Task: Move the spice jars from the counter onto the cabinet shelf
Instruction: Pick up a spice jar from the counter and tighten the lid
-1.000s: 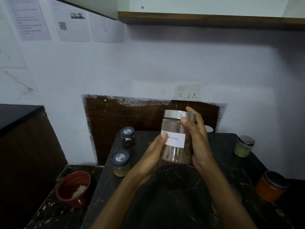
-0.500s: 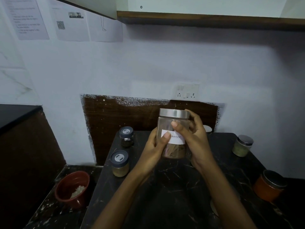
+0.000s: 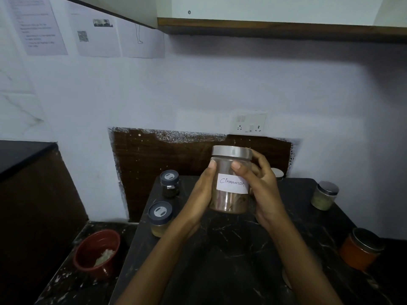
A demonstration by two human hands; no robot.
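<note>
The step in hand looks like the lift. The cinnamon jar (image 3: 229, 201) is clear of the black marble counter (image 3: 231, 249) and held upright mid-view between both hands. The left hand (image 3: 200, 194) cups its side from 9 o'clock, with the thumb curled onto the front wall. The right hand (image 3: 264, 190) wraps it from 3 o'clock, thumb pressed just above the paper label (image 3: 232, 184) and fingers curled round the back below the lid. Both hands grip the jar.

The jar is a clear, smooth-walled cylinder; I cannot tell whether it is plastic or glass. It has a brushed metal lid (image 3: 231, 151) and brown bark-like pieces inside. The white label reads "Cinnamon" in handwriting.

Next, I judge, comes a raise toward 12 o'clock, where the wood-edged cabinet (image 3: 275, 27) hangs. Its shelf is out of view, so the reach goes high and the jar should stay level.

Several jars wait on the counter:
- A dark-capped jar (image 3: 169, 187) stands at 9 o'clock.
- A tan-powder jar (image 3: 160, 219) stands at 8 o'clock.
- A green-powder jar (image 3: 324, 195) with a metal lid stands at 3 o'clock.
- An orange jar (image 3: 360, 252) stands at 4 o'clock.
- A pale-lidded jar (image 3: 278, 173) peeks from behind the right hand.

A red-brown pot (image 3: 97, 253) sits on a lower ledge at 8 o'clock.
</note>
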